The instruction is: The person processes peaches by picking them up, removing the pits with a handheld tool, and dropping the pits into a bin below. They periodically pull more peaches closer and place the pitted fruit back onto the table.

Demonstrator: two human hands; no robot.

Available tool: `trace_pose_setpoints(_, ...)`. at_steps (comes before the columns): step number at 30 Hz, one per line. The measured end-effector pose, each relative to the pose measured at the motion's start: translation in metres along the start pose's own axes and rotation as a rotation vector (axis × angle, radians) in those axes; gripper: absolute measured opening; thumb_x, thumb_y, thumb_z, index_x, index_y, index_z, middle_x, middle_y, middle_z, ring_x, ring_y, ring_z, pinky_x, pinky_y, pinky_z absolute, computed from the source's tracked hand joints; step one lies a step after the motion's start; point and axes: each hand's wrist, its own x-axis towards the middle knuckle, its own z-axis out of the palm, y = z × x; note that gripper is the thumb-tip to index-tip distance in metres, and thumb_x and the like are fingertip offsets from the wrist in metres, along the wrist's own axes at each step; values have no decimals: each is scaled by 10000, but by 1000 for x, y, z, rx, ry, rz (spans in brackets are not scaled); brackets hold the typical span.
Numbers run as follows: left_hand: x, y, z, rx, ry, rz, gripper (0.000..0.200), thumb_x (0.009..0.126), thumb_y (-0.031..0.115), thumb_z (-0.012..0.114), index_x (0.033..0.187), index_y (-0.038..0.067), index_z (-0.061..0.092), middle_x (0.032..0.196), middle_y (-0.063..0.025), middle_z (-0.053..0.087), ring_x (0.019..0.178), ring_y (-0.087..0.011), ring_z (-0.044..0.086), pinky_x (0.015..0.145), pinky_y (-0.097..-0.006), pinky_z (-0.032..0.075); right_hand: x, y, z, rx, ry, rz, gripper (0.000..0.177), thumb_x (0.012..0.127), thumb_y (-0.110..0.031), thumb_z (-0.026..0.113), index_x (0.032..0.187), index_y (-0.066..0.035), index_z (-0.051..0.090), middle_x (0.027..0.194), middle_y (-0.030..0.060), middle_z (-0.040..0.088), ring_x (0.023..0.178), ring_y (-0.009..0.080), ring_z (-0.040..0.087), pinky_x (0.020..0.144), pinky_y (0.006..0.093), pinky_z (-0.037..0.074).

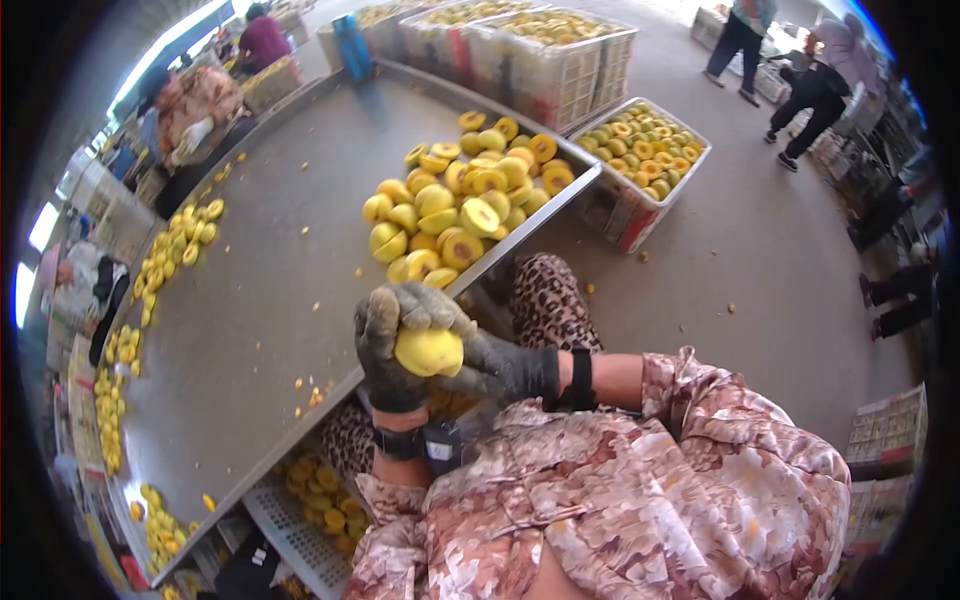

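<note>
A yellow peach (429,353) is held in front of my body, at the near edge of the table. My left hand (385,345), in a dirty grey glove, is closed around it with the fingers curled over the top. From the right, my right hand (505,368), in a dark glove, is closed up against the peach's side; whether a tool is in its fingers is hidden. Just beyond both hands lies a heap of halved yellow peaches (436,200), some cut side up with brown centres showing.
The metal table (270,290) has a raised rim, with more peach pieces (180,245) along its far left side. A full crate (645,160) stands past the right corner, near larger crates (550,70). A basket (300,530) of peaches sits below. Several people work around.
</note>
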Motion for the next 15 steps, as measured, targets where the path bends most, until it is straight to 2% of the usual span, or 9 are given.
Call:
trace_pose_setpoints(3, -33, 18, -15, 3, 190, -113, 442, 1083, 398, 500, 840, 40, 589, 818, -150, 641, 766, -322, 669, 700, -467, 588, 9, 2, 16, -37, -93, -99, 487, 1032, -344, 603, 1405, -39, 529, 1186, 157, 675, 1092, 275, 666, 973, 372, 517)
trace_pose_setpoints(5, -51, 31, -24, -68, 405, -101, 453, 1082, 421, 499, 855, 44, 608, 835, -156, 656, 799, -318, 685, 728, -459, 597, 11, 8, 26, -184, -209, 23, 364, 1000, -319, 649, 1226, -41, 586, 893, 164, 696, 811, 344, 695, 747, 429, 546)
trace_pose_setpoints(7, -86, 53, -51, -176, 622, -5, 469, 1076, 455, 503, 872, 51, 628, 858, -163, 673, 836, -313, 698, 763, -453, 605, 6, -5, 32, -363, -229, 10, 292, 985, -308, 665, 1106, -50, 601, 772, 170, 670, 703, 389, 668, 648, 466, 525)
trace_pose_setpoints(8, -113, 69, -77, -128, 662, 62, 473, 1075, 468, 499, 933, 43, 652, 915, -170, 693, 885, -317, 702, 816, -450, 602, 4, -4, 36, -260, -130, -1, 254, 971, -302, 666, 982, -66, 572, 715, 184, 636, 681, 435, 633, 609, 507, 496)
trace_pose_setpoints(9, -143, 89, -104, -79, 700, 123, 486, 1073, 480, 495, 993, 35, 676, 971, -177, 714, 934, -320, 705, 869, -446, 598, -2, 7, 36, -326, -104, 55, 260, 974, -317, 655, 982, -65, 591, 734, 186, 649, 697, 431, 643, 620, 506, 502)
trace_pose_setpoints(11, -184, 128, -133, 642, 1185, 48, 508, 1075, 451, 508, 1157, -22, 677, 1103, -181, 723, 1059, -303, 684, 975, -430, 552, -17, 40, 30, -463, -43, 173, 283, 979, -346, 633, 982, -63, 628, 772, 191, 675, 728, 423, 665, 641, 504, 515)
trace_pose_setpoints(13, -189, 147, -151, 1012, 1187, 90, 520, 1081, 380, 512, 1304, -77, 620, 1241, -195, 698, 1173, -281, 640, 1057, -399, 493, -36, 54, 17, -538, -283, 448, 323, 979, -374, 615, 958, -56, 664, 822, 200, 696, 760, 420, 679, 661, 502, 525)
trace_pose_setpoints(14, -179, 151, -148, 1165, 1171, -16, 489, 1072, 330, 531, 1335, -75, 611, 1305, -206, 672, 1207, -254, 620, 1097, -403, 450, -35, 62, 8, -588, -403, 578, 346, 978, -388, 606, 945, -52, 682, 847, 205, 707, 775, 418, 686, 671, 502, 530)
trace_pose_setpoints(15, -159, 142, -152, 1184, 1042, 10, 476, 1068, 330, 536, 1323, -61, 628, 1311, -182, 672, 1230, -243, 605, 1113, -400, 428, -34, 69, 7, -545, -432, 547, 406, 994, -416, 572, 903, -47, 716, 873, 216, 720, 789, 418, 697, 694, 499, 541)
